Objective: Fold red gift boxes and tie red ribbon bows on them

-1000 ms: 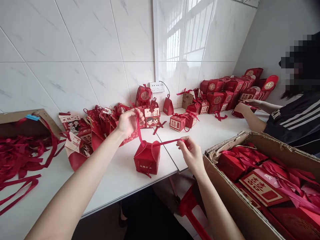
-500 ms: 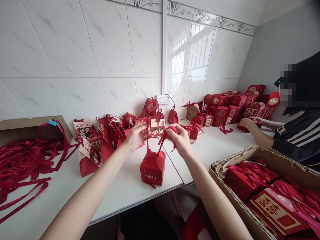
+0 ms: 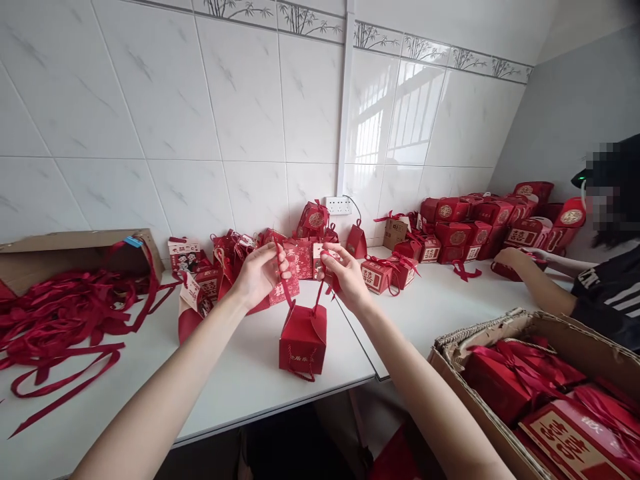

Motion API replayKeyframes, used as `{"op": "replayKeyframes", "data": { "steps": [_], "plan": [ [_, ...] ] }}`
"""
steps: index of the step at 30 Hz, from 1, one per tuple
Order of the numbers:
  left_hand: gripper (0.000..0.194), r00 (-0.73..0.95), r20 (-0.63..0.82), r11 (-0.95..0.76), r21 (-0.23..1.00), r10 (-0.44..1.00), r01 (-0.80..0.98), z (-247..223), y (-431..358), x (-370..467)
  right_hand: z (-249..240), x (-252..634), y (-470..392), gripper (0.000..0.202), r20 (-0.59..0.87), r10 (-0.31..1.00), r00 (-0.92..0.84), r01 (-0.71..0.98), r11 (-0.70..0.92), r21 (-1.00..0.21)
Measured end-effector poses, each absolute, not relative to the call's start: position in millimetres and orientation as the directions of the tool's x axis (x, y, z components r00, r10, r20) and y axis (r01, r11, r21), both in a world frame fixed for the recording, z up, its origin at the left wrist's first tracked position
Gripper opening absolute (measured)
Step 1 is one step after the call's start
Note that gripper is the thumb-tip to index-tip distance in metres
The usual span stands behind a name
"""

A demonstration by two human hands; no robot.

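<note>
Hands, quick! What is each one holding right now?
Left hand: closed, pinching one end of the thin red ribbon above the small red paper box.
Right hand: closed, pinching the other end.

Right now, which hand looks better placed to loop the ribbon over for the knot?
Probably the right hand: its fingers already pinch a bunched end of the ribbon over the red box, while the left hand holds its strand taut.
</note>
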State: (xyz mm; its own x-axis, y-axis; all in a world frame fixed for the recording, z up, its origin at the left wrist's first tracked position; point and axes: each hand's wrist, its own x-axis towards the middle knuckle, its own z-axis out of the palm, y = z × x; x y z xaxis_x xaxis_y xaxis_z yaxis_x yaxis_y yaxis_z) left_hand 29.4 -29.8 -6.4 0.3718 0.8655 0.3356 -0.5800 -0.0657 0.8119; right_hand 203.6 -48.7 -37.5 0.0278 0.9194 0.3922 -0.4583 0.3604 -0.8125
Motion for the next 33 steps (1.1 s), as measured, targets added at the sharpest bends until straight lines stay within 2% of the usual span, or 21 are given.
{"op": "replayKeyframes", "data": {
  "steps": [6,15,21,24,28,33],
  "plan": [
    [0.006,0.297,0.34,-0.135,0.829,0.892,-0.543,-2,-38,-7,-32,180,-41,0.031,0.458,0.884,-0.091,-0.446,0.374,-0.813],
    [0.008,0.202,0.322,-0.189,0.85,0.925,-0.491,-3,-55,-45,-28,129,-38,0.034,0.459,0.858,-0.229,-0.443,0.328,-0.834],
    [0.011,0.16,0.348,-0.227,0.834,0.924,-0.503,-11,-60,-66,-31,115,-35,0.033,0.471,0.848,-0.242,-0.415,0.348,-0.84],
    [0.01,0.105,0.33,-0.233,0.825,0.938,-0.514,-12,-63,-70,-30,115,-37,0.033,0.452,0.853,-0.261,-0.438,0.312,-0.843],
    [0.01,0.107,0.38,-0.266,0.796,0.919,-0.544,-5,-67,-63,-26,113,-39,0.032,0.454,0.862,-0.224,-0.472,0.311,-0.825],
    [0.011,0.134,0.364,-0.26,0.837,0.922,-0.482,-2,-66,-52,-22,110,-37,0.029,0.483,0.853,-0.198,-0.358,0.396,-0.846]
  ]
}}
